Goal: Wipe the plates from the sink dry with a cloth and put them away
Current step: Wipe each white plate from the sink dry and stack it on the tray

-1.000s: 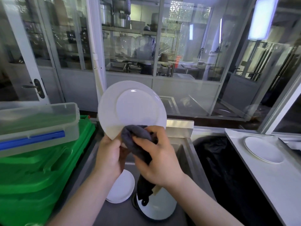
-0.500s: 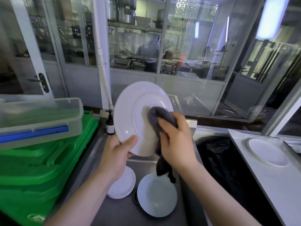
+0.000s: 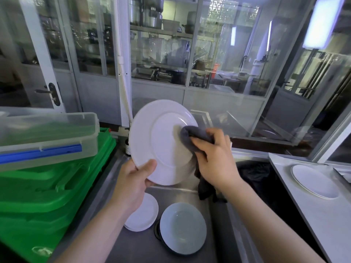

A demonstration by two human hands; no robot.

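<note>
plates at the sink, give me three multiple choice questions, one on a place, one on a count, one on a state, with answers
1. Where does the plate that is already put away lie?
A. on the white counter at the right
B. on the green crates
C. in the clear lidded box

2. How many plates lie in the sink basin?
A. none
B. two
C. five

3. How is the large white plate held?
A. flat on the counter
B. tilted up on edge above the sink
C. face down in the basin

Answers: 1 A, a white plate lies on the white counter. 2 B, a small white plate and a pale blue plate. 3 B, the left hand grips the large white plate by its lower rim while the right hand presses the grey cloth on it.
</note>
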